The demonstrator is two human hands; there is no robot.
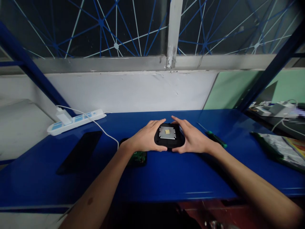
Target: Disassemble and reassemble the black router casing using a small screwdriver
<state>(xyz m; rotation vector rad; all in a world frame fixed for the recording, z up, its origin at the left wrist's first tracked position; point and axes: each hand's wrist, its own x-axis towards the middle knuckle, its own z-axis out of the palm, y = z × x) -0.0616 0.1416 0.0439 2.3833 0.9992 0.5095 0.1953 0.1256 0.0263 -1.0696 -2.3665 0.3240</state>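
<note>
Over there, the flat bench point(176, 178) is glossy deep blue; the window panes point(133, 28) are dark, crossed by blue and pale lines; the long plastic power strip point(78, 120) is white with light-blue patches.

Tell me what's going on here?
A person's left hand and right hand hold a black case with a silver plate inside, above a blue table. A green circuit board lies partly behind the left arm, and a green-handled screwdriver rests to the right.

power strip point(82, 120), left (white, plug point(64, 116) in) | window point(133, 35), behind | green panel point(225, 90), right
</note>
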